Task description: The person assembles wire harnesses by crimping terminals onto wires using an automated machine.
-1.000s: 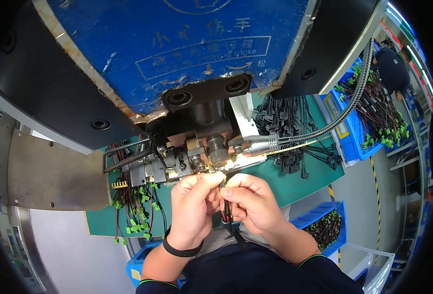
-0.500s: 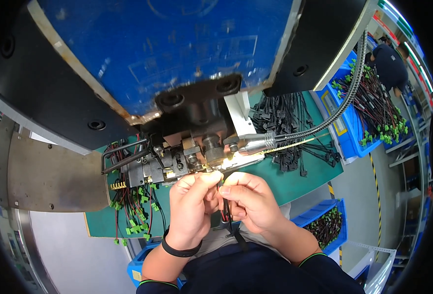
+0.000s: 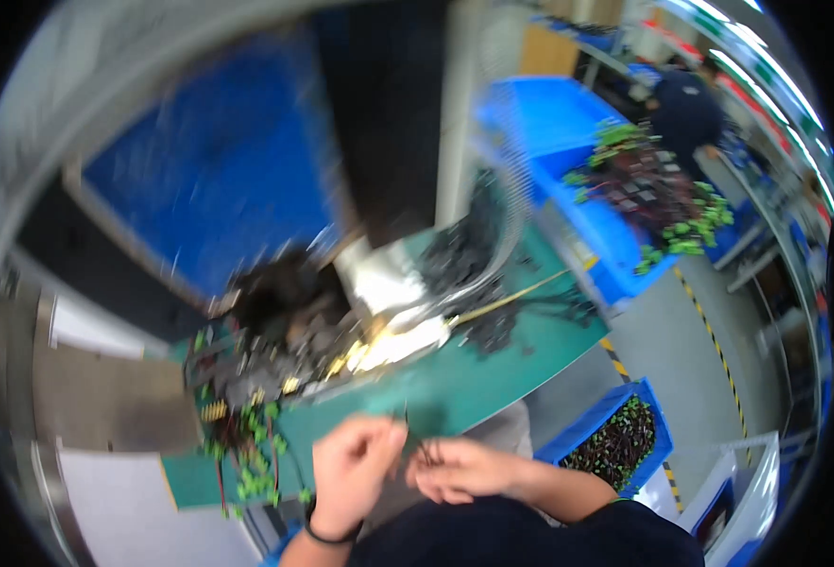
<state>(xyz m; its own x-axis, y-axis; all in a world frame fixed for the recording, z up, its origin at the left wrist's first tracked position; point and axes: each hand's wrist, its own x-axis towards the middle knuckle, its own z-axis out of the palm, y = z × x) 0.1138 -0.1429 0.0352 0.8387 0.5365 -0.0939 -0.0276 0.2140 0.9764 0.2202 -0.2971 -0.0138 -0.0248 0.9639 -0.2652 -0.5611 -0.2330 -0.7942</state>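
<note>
Both my hands are near the front edge of a green work mat (image 3: 417, 392), drawn back from the press machine (image 3: 219, 161) with its blue front panel. My left hand (image 3: 353, 472), with a black band at the wrist, is closed in a pinch with a thin dark wire (image 3: 406, 413) at its fingertips. Beside it, my right hand (image 3: 464, 470) has its fingers curled around thin dark wires (image 3: 426, 448). Motion blur hides the wire ends. Bright light falls on the machine's metal working area (image 3: 398, 345), which my hands do not touch.
Wires with green connectors (image 3: 252, 449) lie at the mat's left. Black connectors on cables (image 3: 474, 250) are heaped at its right, by a flexible metal hose (image 3: 521, 189). Blue bins of wires stand far right (image 3: 615, 283) and lower right (image 3: 661, 425). A person (image 3: 686, 109) is beyond.
My hands have come away from the machine's lit working area, down toward my body, with wires still in the fingers. The view has swung to the right and is blurred.
</note>
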